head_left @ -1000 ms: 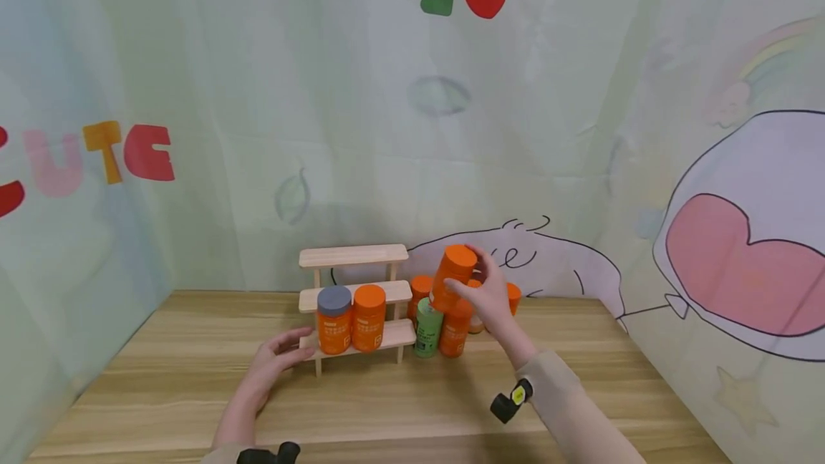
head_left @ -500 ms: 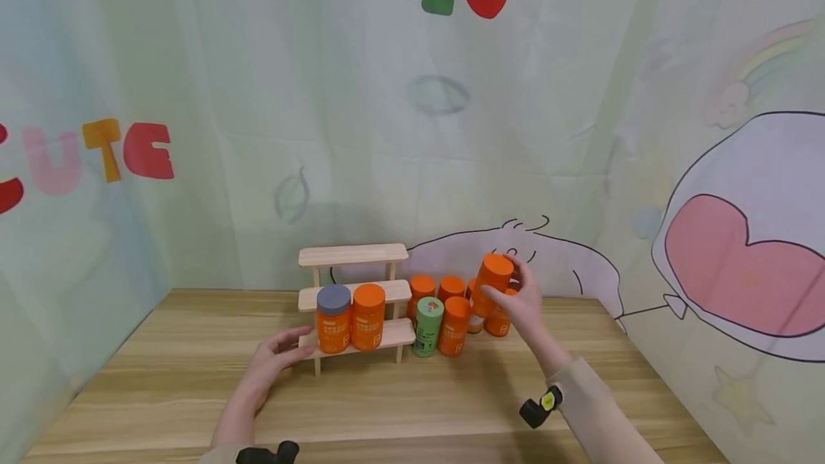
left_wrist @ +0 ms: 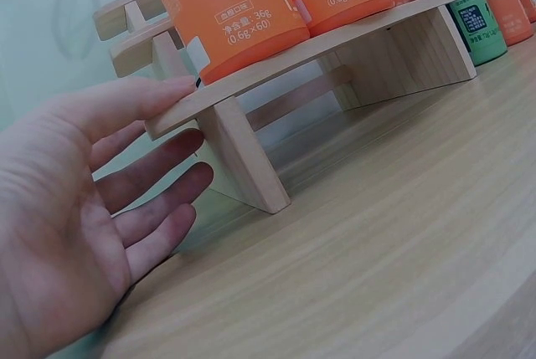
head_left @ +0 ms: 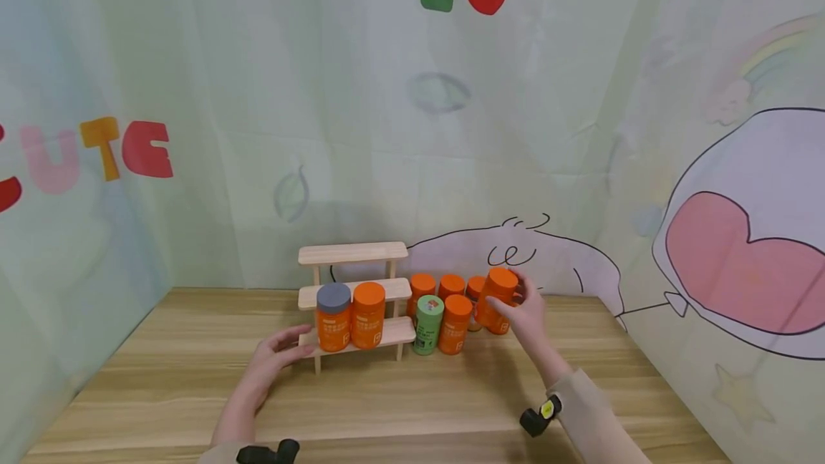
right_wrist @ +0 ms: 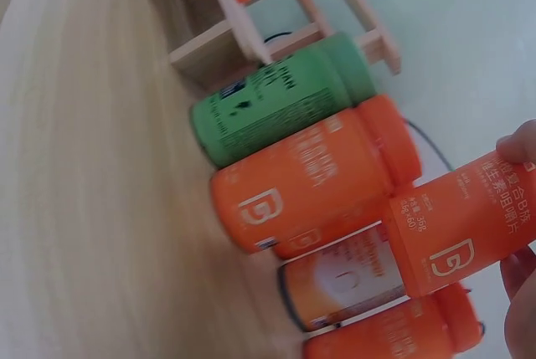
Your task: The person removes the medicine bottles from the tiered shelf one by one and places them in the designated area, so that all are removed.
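Observation:
An orange bottle [head_left: 493,302] with an orange cap is held tilted in my right hand [head_left: 530,315], raised above the bottles at the right end of the cluster. In the right wrist view the held bottle [right_wrist: 461,225] overlaps those behind it. My left hand [head_left: 273,362] grips the left end of the lowest board of a three-step wooden display shelf [left_wrist: 243,154], thumb on top and fingers below. On that board stand a grey-capped orange bottle [head_left: 334,324] and an orange-capped one [head_left: 368,321], side by side.
Right of the shelf stand a green bottle [head_left: 428,328], an orange bottle [head_left: 455,328] and several more orange-capped bottles [head_left: 451,286] behind. They stand on a wood-grain table [head_left: 412,407]. A printed curtain [head_left: 361,127] hangs at the back.
My right hand has carried the orange bottle rightward, away from above the green bottle, then lowered it. My left hand has stayed on the shelf's left end.

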Demonstrator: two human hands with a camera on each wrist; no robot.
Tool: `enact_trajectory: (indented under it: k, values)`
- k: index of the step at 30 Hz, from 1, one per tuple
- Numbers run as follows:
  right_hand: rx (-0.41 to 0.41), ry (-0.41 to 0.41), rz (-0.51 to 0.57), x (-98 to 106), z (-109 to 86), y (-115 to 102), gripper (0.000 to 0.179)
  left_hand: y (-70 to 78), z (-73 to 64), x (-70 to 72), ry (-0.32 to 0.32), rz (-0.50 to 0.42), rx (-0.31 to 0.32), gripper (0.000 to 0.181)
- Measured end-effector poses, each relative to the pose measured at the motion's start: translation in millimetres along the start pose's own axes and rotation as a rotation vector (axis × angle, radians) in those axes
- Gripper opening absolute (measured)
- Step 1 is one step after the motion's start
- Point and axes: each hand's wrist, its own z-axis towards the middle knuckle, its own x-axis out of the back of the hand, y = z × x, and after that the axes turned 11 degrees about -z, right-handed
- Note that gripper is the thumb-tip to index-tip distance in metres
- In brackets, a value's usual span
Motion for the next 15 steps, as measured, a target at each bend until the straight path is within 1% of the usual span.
enact_trajectory:
  k: [8, 10, 15]
  values:
    - [0.013, 0.024, 0.030, -16.8, -5.8, 18.7, 0.063, 1.7, -2.6, -0.3, 0.010, -0.009, 0.000, 0.058]
    - [0.022, 0.026, 0.034, -18.2, -9.9, 17.7, 0.063, 2.2, -2.7, -0.4, 0.009, -0.003, 0.000, 0.058]
    - [0.009, 0.003, 0.006, -25.4, -13.4, 28.2, 0.064, 2.8, -3.1, -1.0, 0.009, 0.000, 0.003, 0.058]
